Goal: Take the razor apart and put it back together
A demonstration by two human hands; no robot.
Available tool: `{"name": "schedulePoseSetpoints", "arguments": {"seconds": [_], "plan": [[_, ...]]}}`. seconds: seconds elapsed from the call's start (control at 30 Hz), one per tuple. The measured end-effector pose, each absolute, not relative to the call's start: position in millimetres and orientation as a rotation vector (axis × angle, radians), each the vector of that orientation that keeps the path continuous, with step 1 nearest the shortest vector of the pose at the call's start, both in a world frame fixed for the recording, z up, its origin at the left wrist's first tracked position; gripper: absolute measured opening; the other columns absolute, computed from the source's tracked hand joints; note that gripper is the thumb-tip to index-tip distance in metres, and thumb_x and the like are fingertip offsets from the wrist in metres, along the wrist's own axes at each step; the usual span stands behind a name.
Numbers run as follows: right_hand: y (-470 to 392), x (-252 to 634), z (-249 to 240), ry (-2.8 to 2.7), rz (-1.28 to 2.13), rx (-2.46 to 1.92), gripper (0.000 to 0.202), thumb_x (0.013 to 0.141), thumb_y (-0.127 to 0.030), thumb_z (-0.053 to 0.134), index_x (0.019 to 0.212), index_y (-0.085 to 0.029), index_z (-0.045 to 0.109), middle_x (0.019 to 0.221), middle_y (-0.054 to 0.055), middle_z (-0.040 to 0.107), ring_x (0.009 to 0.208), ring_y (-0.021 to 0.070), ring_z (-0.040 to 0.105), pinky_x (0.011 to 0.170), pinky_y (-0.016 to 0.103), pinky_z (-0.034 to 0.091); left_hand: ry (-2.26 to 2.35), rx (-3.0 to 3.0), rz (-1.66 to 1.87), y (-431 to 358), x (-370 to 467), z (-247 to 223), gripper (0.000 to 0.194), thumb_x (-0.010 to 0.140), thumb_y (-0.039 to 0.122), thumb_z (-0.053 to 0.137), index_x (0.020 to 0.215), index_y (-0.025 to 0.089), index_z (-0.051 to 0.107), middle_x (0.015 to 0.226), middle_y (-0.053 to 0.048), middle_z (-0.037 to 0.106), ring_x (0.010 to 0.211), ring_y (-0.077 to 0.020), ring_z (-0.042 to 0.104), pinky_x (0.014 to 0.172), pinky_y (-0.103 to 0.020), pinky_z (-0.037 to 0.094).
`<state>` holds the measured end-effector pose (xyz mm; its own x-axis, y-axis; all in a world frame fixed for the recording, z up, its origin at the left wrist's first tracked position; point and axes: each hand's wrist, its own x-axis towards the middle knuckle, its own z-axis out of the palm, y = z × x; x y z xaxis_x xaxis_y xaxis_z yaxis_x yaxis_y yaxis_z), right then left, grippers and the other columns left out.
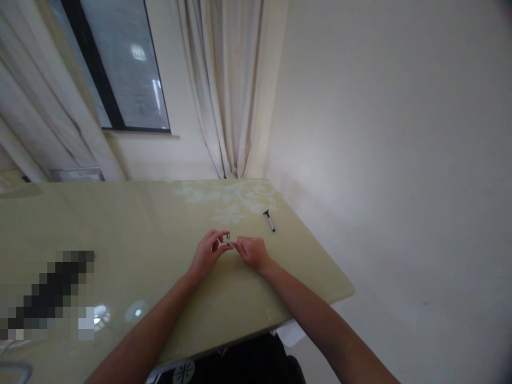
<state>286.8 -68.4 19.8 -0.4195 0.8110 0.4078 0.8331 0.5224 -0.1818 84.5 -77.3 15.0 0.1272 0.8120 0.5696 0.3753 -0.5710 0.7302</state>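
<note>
Filling the right side is a big pale wall (380,160), smooth and plain. Next comes the desk (132,240), which is yellow-green and shiny. White leafy swirls are on its top near the far right corner, and spots of light shine on it at the near left. Long cream curtains hang past the far side: a wide left curtain (44,90) and a thinner middle curtain (228,80). Between them is a window (120,64) with a dark frame. Black cloth (252,362) shows below the near edge of the desk. A dark long thing (52,290) is at the left, but it is covered by blurry squares, so I can't tell what it is.

Two bare hands are over the near part of the desk, close together. The left hand (206,255) is bent round with a small gap, and it pinches a tiny thing between its thumb and finger. The right hand (253,252) is curled in, with its tips right by the tiny thing. I can't tell how far apart those tips are, or if they grip it too. A razor (270,221) with a black head and a pale handle lies on the desk, past the right hand. The smallest is the tiny thing (228,238), which looks partly green and held upright.
</note>
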Motion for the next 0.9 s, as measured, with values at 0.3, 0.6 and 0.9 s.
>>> {"name": "schedulePoseSetpoints", "arguments": {"seconds": [0.3, 0.6, 0.9], "plan": [[-66.6, 285.9, 19.2, -2.254, -0.085, -1.426, 0.063, 0.114, -0.051, 0.023, 0.088, -0.018, 0.07, 0.077, 0.007, 0.075, 0.065, 0.0153, 0.065, 0.059, 0.028, 0.024, 1.16, 1.958, 1.457, -75.1, 82.9, 15.8, 0.039, 0.087, 0.053, 0.075, 0.112, 0.023, 0.074, 0.084, 0.001, 0.058, 0.06, -0.0112, 0.048, 0.058, -0.025, 0.045], [-66.3, 288.2, 18.3, -2.184, -0.075, -1.415, 0.064, 0.115, -0.047, 0.021, 0.088, -0.017, 0.071, 0.075, 0.008, 0.073, 0.065, 0.015, 0.064, 0.061, 0.027, 0.027, 1.154, 1.987, 1.467, -76.5, 84.0, 15.8, 0.036, 0.089, 0.05, 0.074, 0.114, 0.023, 0.073, 0.086, 0.001, 0.058, 0.062, -0.0115, 0.048, 0.059, -0.025, 0.045], [-64.8, 289.0, 16.6, -2.245, -0.106, -1.387, 0.062, 0.114, -0.049, 0.024, 0.088, -0.017, 0.071, 0.074, 0.007, 0.073, 0.065, 0.0154, 0.064, 0.06, 0.028, 0.025, 1.152, 1.995, 1.492, -76.1, 84.4, 14.8, 0.034, 0.091, 0.047, 0.073, 0.114, 0.022, 0.073, 0.086, 0.001, 0.057, 0.061, -0.0112, 0.048, 0.06, -0.025, 0.045]]}}
